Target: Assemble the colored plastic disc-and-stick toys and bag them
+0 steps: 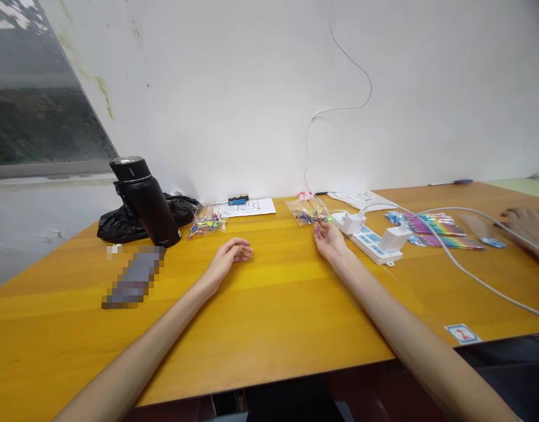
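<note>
My left hand [229, 258] rests on its side on the wooden table [260, 328], fingers loosely bent and apart, with nothing in it. Ahead of it lies a clear plastic bag of small coloured pieces [207, 223]. My right hand [329, 241] is palm up at the near edge of a second clear plastic bag [308, 211], which also holds small coloured pieces. Its fingers are curled against that bag's lower right corner and seem to pinch it. Just right of this hand is a white power strip [375, 245] with white adapters plugged in.
A black bottle [143, 202] stands at left before a black plastic bag [181, 208], near a blurred dark flat object [137, 275]. Papers [256, 207] and a screwdriver [238, 200] lie by the wall. White cables cross the right side, near rainbow-coloured packs [440, 228] and another person's hand [526, 225].
</note>
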